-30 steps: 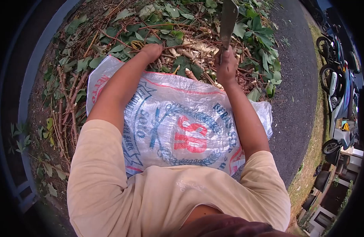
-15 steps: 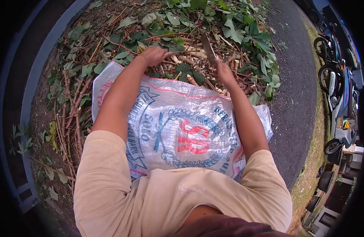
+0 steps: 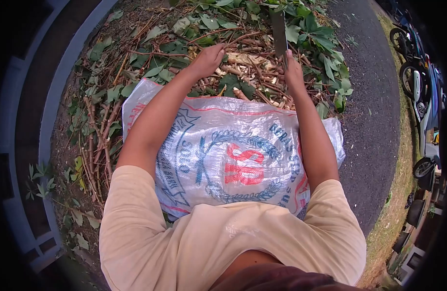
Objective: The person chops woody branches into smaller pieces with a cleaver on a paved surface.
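Note:
My right hand is closed around the handle of a machete, its broad dark blade pointing up and away from me. To its left, my left hand is closed on a thin reddish-brown stem that slants up to the right. Between and below the hands lies a pale, scarred piece of wood among chopped stem pieces. A white woven sack with red and blue print covers my lap.
Green leaves and cut stems surround the work spot. Longer stems are heaped at my left, near a blue-grey edge. Asphalt runs along the right, with grass and parked motorcycles beyond.
The machete has risen away from the chopped pieces, its blade now more upright. My left hand has moved slightly up and right, and the stem it holds tilts upward more.

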Tool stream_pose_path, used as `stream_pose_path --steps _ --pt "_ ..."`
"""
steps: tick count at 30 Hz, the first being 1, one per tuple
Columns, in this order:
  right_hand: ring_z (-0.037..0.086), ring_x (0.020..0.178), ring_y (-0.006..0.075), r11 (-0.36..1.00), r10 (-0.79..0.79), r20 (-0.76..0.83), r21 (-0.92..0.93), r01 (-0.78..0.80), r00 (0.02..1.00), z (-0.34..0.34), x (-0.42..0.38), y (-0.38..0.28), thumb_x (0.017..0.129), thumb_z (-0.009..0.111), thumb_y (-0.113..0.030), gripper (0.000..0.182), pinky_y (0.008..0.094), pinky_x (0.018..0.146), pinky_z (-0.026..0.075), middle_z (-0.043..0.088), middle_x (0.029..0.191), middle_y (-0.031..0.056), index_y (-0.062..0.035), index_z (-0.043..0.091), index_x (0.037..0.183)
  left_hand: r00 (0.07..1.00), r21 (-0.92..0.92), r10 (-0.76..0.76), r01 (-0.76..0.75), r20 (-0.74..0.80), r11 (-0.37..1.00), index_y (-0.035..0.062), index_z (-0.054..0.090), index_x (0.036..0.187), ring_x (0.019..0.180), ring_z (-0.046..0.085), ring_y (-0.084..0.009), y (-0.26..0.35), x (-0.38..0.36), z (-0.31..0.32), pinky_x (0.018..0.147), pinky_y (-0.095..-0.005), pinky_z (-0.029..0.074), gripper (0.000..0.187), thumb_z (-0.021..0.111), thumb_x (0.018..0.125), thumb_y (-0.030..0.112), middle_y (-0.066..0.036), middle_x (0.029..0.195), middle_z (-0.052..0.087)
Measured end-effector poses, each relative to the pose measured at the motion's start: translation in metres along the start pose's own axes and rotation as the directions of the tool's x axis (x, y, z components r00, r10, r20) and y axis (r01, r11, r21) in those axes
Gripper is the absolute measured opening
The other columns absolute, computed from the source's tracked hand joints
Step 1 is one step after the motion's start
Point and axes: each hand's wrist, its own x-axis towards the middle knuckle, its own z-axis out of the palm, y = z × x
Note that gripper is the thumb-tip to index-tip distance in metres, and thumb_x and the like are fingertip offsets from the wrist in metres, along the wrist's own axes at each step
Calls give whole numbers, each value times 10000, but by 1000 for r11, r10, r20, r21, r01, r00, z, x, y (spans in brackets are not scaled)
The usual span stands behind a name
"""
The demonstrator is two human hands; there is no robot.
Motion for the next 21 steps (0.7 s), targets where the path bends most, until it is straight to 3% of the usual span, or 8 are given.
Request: stream_pose_path --steps 2,4,5,7,10,15,18,21 --pt "522 589 120 1000 -6 -75 -21 5 997 -5 9 9 1091 443 -571 567 303 527 411 544 685 24 -40 621 1001 999 15 32 -32 32 999 -25 554 1064 1006 603 -502 -18 -7 17 835 -544 456 247 489 1068 213 -301 1014 630" --pt "585 618 233 835 -376 -77 -461 301 923 -10 12 14 1093 457 -529 542 406 608 456 571 670 105 -12 604 1028 978 109 -152 137 146 985 -36 575 1101 1090 600 -488 -21 -19 32 910 -533 460 226 501 1047 171 -294 1108 632" --pt "603 673 367 768 -452 -54 -531 358 890 -3 -1 2 1093 475 -491 498 474 676 453 588 694 183 -7 592 1066 978 113 -145 129 148 985 -36 575 1101 1090 600 -488 -29 -21 40 910 -533 460 226 501 1047 171 -294 1108 632" --pt "607 689 394 728 -450 56 -555 402 891 8 -19 -9 1094 475 -489 488 480 674 454 605 712 200 -17 596 1071 988 173 -49 23 150 985 -23 595 1218 1108 618 -477 -40 -21 54 930 -521 485 272 519 1042 170 -284 1142 655" --pt "657 836 476 633 -274 321 -649 422 906 27 -34 -4 1097 430 -505 526 536 761 478 675 834 265 -18 629 1123 969 137 -132 105 209 985 -7 591 1311 1117 632 -471 -33 -17 49 922 -504 509 337 546 1035 180 -274 1203 666" --pt "635 1118 506 580 -102 278 -763 284 955 33 -5 62 1085 413 -544 642 524 987 485 698 1102 325 22 663 1254 956 124 -229 208 184 970 27 567 1358 1077 659 -470 -60 -27 59 893 -513 533 411 623 998 218 -263 1200 687" --pt "639 1094 506 654 -60 245 -723 223 968 22 11 68 1081 415 -553 647 520 967 490 706 1081 311 21 683 1211 980 186 -195 183 49 965 51 547 1351 1072 671 -459 -75 -32 53 897 -531 536 427 638 985 252 -265 1173 689" --pt "667 1004 447 646 -78 233 -729 227 969 23 11 64 1085 418 -562 648 491 902 499 714 1012 264 23 694 1113 893 575 -321 89 316 813 93 545 1328 1057 684 -441 -51 -30 22 902 -537 535 389 592 1002 299 -229 1178 690"
